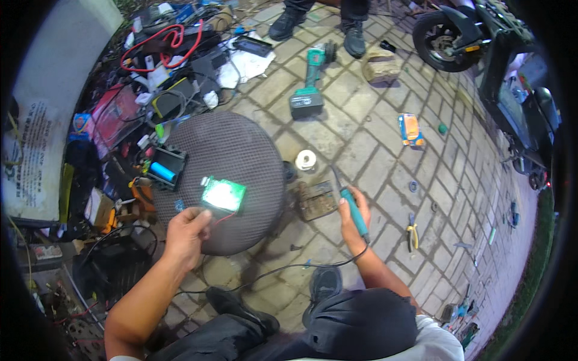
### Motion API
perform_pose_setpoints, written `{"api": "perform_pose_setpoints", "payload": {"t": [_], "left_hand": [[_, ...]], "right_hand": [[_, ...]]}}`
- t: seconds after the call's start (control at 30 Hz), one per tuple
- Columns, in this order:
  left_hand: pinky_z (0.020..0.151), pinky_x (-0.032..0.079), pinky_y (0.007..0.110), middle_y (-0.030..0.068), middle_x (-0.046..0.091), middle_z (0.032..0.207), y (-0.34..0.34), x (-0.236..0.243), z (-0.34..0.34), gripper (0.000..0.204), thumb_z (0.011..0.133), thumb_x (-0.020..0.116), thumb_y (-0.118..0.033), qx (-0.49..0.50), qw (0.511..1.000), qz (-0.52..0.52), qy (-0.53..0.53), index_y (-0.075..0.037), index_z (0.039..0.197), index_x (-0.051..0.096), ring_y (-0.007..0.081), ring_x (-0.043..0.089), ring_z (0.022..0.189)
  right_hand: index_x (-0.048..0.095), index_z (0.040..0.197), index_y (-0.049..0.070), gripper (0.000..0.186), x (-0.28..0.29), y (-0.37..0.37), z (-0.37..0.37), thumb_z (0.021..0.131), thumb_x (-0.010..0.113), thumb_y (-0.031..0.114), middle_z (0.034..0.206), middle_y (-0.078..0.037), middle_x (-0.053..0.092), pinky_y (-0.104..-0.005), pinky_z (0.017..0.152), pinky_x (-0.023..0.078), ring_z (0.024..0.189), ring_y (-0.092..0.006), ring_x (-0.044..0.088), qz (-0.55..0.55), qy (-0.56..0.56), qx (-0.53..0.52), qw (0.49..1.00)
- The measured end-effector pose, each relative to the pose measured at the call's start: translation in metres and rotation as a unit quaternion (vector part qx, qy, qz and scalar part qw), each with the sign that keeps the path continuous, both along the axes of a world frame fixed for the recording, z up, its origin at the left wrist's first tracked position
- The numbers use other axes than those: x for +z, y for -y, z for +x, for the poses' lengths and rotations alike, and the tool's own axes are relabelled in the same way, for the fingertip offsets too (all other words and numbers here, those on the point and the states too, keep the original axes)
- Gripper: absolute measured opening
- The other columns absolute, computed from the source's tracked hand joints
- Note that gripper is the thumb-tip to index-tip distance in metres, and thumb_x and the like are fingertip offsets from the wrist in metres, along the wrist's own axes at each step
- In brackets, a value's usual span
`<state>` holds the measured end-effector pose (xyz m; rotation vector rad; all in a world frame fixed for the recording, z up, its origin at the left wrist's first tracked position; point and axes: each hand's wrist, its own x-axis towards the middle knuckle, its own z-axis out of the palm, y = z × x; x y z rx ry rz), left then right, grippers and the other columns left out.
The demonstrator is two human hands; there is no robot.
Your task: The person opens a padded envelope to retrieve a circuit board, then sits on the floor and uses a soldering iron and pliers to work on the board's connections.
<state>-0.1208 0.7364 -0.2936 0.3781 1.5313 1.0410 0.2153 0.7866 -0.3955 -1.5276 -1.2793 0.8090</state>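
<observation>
My left hand (184,236) pinches the near edge of a green circuit board (224,195) between thumb and fingers, above a round grey woven stool top (253,150). A white glare covers the middle of the board, and a thin red wire hangs from it. On the stool's left side lies a black case (175,161) with a blue cylindrical battery (162,172) in it. My right hand (351,238) is wrapped round the teal handle of a soldering iron (355,212), its tip pointing away from me beside a dirty brown block (317,201). A black cord runs from the handle toward the left.
A white roll (306,160) stands beyond the brown block. Farther off are a teal cordless power tool (309,90), an orange-and-blue package (410,130) and yellow-handled pliers (412,233). Piled clutter (174,72) fills the left; a scooter (463,39) and another person's shoes (288,24) are at the back.
</observation>
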Motion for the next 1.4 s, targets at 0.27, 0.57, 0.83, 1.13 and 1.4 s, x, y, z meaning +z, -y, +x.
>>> {"api": "perform_pose_setpoints", "payload": {"t": [0.27, 0.57, 0.83, 1.13, 1.4], "left_hand": [[0.067, 0.046, 0.028, 0.0038, 0.06, 0.084, 0.001, 0.001, 0.004, 0.018, 0.087, 0.063, -0.007, 0.041, 0.999, 0.0, 0.007, 0.0, 0.104, 0.061, 0.012, 0.053, 0.071], [0.058, 0.044, 0.024, 0.0026, 0.061, 0.077, -0.007, -0.007, -0.003, 0.011, 0.085, 0.064, -0.01, 0.018, 0.995, 0.024, -0.097, 0.0, 0.088, 0.063, 0.0097, 0.054, 0.064], [0.056, 0.043, 0.024, 0.0017, 0.059, 0.073, -0.01, -0.005, -0.007, 0.012, 0.084, 0.065, -0.012, 0.036, 0.995, -0.016, -0.097, -0.002, 0.08, 0.061, 0.0095, 0.054, 0.063], [0.066, 0.051, 0.027, 0.0111, 0.061, 0.095, -0.012, -0.012, -0.006, 0.018, 0.084, 0.057, -0.004, 0.042, 0.994, 0.044, -0.096, 0.008, 0.099, 0.057, 0.0138, 0.06, 0.076], [0.073, 0.048, 0.028, 0.0135, 0.061, 0.104, -0.015, -0.02, -0.002, 0.004, 0.084, 0.058, -0.004, 0.047, 0.994, 0.067, -0.069, -0.002, 0.083, 0.055, 0.0151, 0.06, 0.082]], "right_hand": [[0.054, 0.12, -0.003, 0.038, 0.01, 0.005, -0.006, 0.086, 0.062, 0.013, 0.103, -0.01, 0.061, -0.0297, 0.084, 0.046, 0.093, -0.0176, 0.057, 0.044, -0.033, 0.003, 0.998], [0.053, 0.117, -0.003, 0.039, 0.048, 0.014, -0.018, 0.083, 0.063, 0.013, 0.094, -0.012, 0.056, -0.0305, 0.074, 0.044, 0.082, -0.0189, 0.053, 0.136, -0.037, 0.168, 0.976], [0.054, 0.115, -0.002, 0.039, 0.092, -0.002, -0.043, 0.079, 0.064, 0.01, 0.082, -0.013, 0.056, -0.0299, 0.056, 0.042, 0.066, -0.0192, 0.052, 0.237, 0.012, 0.341, 0.91], [0.062, 0.106, -0.004, 0.027, 0.064, -0.004, -0.022, 0.082, 0.062, 0.01, 0.094, -0.017, 0.066, -0.0336, 0.081, 0.049, 0.088, -0.0261, 0.064, 0.022, 0.094, 0.155, 0.983], [0.064, 0.104, 0.001, 0.028, -0.002, -0.047, -0.028, 0.081, 0.064, 0.016, 0.094, -0.019, 0.066, -0.0358, 0.077, 0.051, 0.086, -0.0323, 0.066, 0.045, 0.124, 0.25, 0.959]]}}
